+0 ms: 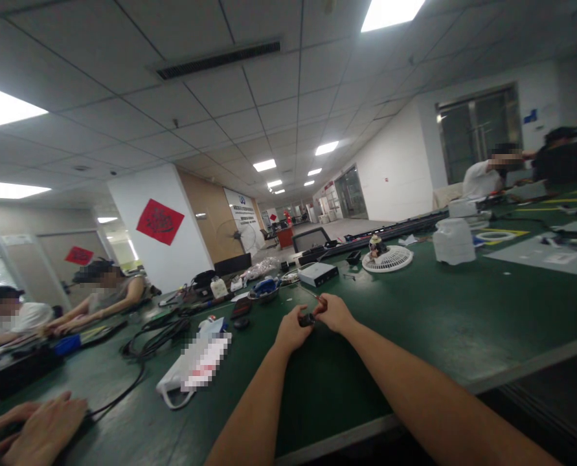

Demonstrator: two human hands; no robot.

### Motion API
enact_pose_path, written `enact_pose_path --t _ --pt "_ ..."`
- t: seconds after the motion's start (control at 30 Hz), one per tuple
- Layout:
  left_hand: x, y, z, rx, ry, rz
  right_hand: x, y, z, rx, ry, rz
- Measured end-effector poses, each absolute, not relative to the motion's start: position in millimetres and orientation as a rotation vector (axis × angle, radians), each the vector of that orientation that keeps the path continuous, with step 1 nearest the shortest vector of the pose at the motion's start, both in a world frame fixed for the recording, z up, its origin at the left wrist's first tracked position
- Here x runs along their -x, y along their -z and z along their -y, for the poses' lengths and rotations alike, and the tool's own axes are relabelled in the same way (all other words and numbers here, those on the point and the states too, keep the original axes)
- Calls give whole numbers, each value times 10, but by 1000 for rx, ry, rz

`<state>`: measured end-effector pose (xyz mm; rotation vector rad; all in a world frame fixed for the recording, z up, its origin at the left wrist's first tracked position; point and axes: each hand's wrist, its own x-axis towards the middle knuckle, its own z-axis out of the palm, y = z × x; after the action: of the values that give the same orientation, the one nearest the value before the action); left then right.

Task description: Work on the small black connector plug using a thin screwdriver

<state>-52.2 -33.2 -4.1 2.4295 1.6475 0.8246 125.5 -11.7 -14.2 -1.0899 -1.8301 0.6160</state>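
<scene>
Two hands meet over the green bench: left hand (pixel 292 329) pinches a small black part (pixel 307 319), right hand (pixel 335 312) grips a screwdriver (pixel 312 296) at it. Work appears mid-course; completion cannot be judged.

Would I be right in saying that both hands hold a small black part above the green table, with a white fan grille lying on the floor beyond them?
Not quite: the white fan grille lies on the green table, not on the floor. The head view shows it beyond the hands. The rest holds: the left hand and the right hand hold the small black part together above the table.
</scene>
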Motion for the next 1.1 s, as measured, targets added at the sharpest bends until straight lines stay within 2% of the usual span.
enact_pose_path --t 0.67,1.1 --pt "448 -110 495 -2581 -783 -1514 -1321 103 147 1299 -619 1773" --pt "419 -153 538 -2555 -828 -1541 -1314 123 132 1218 -749 1784"
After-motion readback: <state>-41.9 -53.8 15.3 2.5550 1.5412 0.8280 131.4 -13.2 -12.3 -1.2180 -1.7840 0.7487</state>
